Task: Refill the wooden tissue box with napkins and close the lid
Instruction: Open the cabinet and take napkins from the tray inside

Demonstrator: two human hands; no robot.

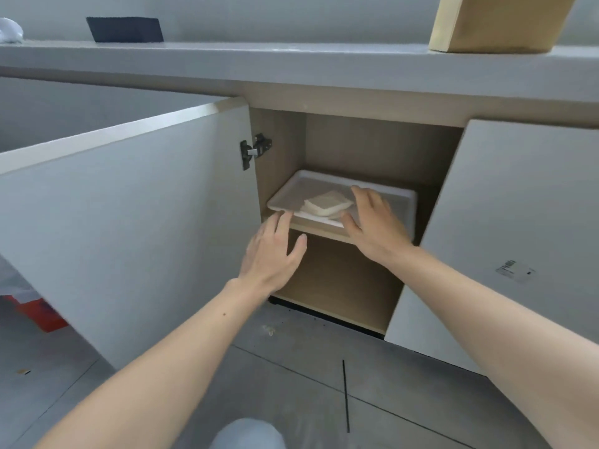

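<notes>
Grey runs through most of the scene: a grey countertop (291, 59) spans the upper part of the frame, grey floor tiles (308, 384) fill the bottom, and pale cabinet fronts stand between. On the countertop, a dark flat object (124, 29) leans at upper left and a light wooden box (496, 22) sits at upper right, cut off by the frame edge. Below the counter a cabinet stands open, its door (129, 228) swung out across the left half of the frame on a metal hinge (254, 150). The cabinet interior is tan wood with one shelf (319, 230) across its middle; the lower compartment shows nothing inside.

On that shelf, at frame centre, lies a shallow white tray (291, 192). A small stack of white napkins (327, 204) rests in it, near its front edge.

Both bare arms reach in from the bottom of the frame. The left hand (270, 254) hovers at the shelf's front, fingers spread and relaxed, their tips at the tray's near left rim; actual contact cannot be told. The right hand (376, 222) is over the tray's right half, fingers extended and apart, just right of the napkins, gripping nothing.
</notes>
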